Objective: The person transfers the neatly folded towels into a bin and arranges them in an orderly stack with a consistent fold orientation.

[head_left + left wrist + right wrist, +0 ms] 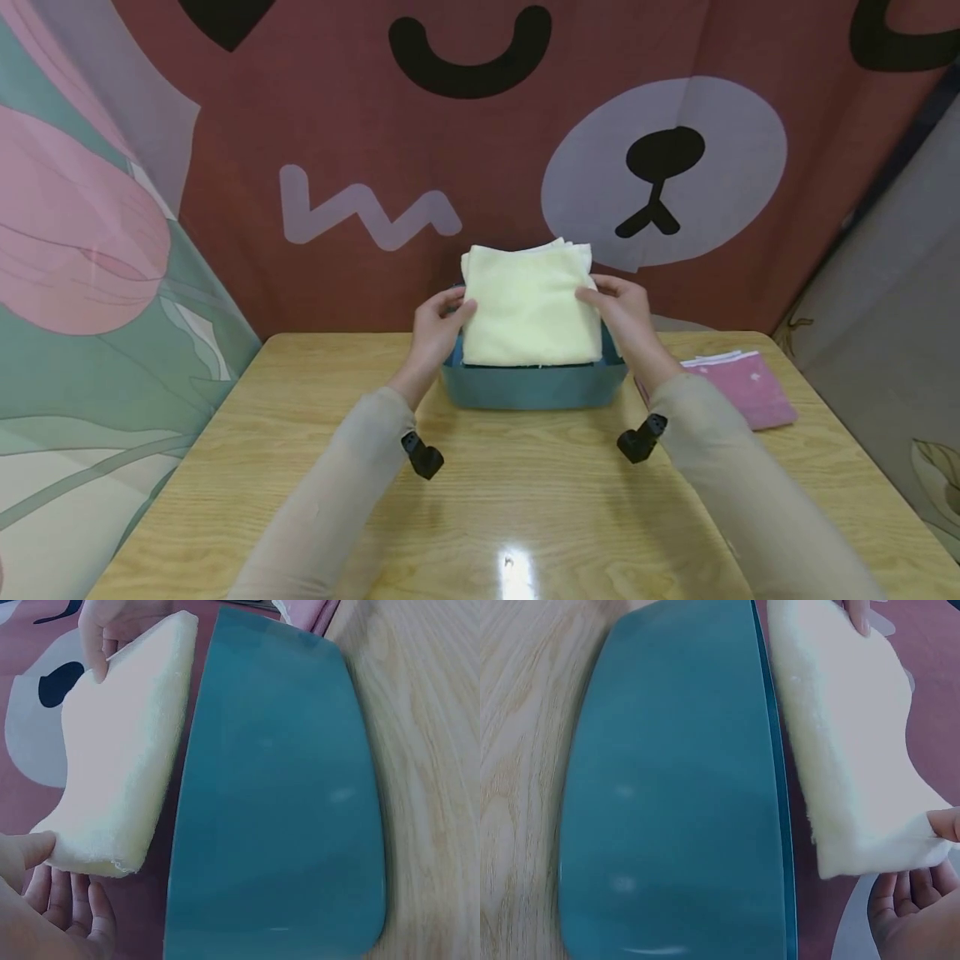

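Note:
A folded pale yellow towel [531, 308] is held up by both hands over a teal bin [534, 388]. My left hand [438, 327] pinches its left edge, thumb on the front face and fingers behind. On the opposite edge my right hand [621, 312] pinches it the same way. In the left wrist view the towel [124, 750] shows a thick folded lower edge, above the rim of the bin [277, 787]. The right wrist view has the towel [855, 750] sagging between the two hands. What lies inside the bin is hidden.
To the right of the bin, a folded pink towel [750, 390] with a white edge lies on the wooden table [517, 483], partly behind the right forearm. A brown curtain [360, 283] with a bear print hangs right behind the table.

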`<state>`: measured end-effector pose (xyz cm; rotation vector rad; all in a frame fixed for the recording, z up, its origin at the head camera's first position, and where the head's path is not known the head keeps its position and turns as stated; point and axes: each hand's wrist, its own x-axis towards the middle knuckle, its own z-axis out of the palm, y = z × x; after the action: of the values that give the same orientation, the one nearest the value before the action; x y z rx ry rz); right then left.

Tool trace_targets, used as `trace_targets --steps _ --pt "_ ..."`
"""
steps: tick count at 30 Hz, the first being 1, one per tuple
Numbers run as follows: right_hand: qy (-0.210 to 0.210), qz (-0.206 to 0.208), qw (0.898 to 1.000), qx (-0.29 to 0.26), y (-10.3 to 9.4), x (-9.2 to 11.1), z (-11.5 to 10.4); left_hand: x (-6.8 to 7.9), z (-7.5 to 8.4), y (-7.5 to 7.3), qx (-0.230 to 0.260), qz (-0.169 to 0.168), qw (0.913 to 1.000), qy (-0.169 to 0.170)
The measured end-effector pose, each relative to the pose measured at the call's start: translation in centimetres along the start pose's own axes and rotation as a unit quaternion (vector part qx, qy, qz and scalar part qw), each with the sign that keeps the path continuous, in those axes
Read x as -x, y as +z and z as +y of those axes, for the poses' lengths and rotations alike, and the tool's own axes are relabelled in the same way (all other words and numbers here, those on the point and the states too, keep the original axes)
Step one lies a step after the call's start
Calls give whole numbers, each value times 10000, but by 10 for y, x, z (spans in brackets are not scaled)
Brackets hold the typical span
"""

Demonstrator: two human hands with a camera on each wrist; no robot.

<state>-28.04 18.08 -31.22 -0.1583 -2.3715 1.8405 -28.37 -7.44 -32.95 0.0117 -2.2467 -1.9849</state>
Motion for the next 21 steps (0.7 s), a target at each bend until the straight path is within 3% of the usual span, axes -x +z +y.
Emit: trace_targets --steps 5,21 --pt "21 -161 9997 165 1 -2 2 -1 -4 0 -15 -19 10000 -38" --pt "248 -433 9961 734 3 -2 17 2 -24 -3 -845 -298 9949 452"
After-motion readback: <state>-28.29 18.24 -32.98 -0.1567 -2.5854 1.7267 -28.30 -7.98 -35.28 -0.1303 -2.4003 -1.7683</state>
